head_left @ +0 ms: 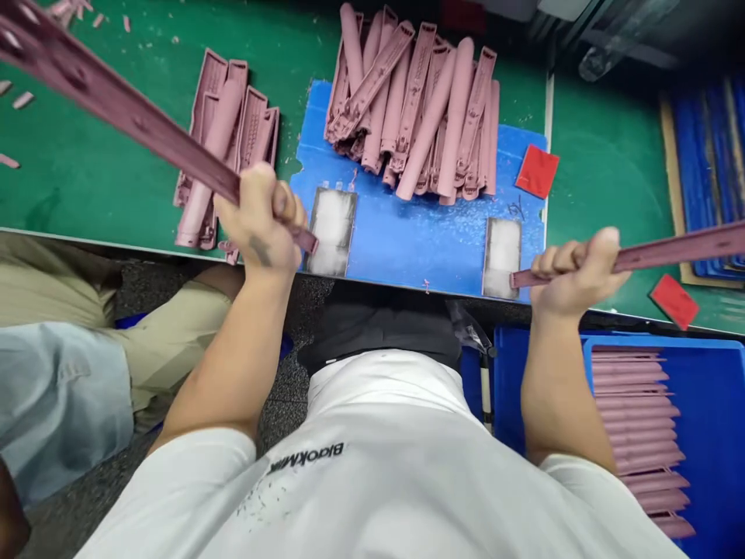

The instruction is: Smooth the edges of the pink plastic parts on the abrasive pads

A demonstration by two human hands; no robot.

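Observation:
My left hand (261,213) is closed around a long, narrow pink plastic part (140,116). The part slants up to the far left, past the frame's edge, and its short end sticks out below my fist near a whitish pad (333,225). Another long pink plastic part (680,247) is gripped in my right hand (576,268). It runs out to the right edge, with its other end over a second whitish pad (502,252). Both pads lie on a blue sheet (407,244). A heap of pink half-shell plastic parts (431,116) rests at the sheet's back.
A smaller pile of pink parts (218,147) lies on the green table (279,46). Red squares (538,171) sit at the right. Beside my right arm, a blue bin (713,435) holds stacked pink parts (640,435). Another person (58,396) is at my left.

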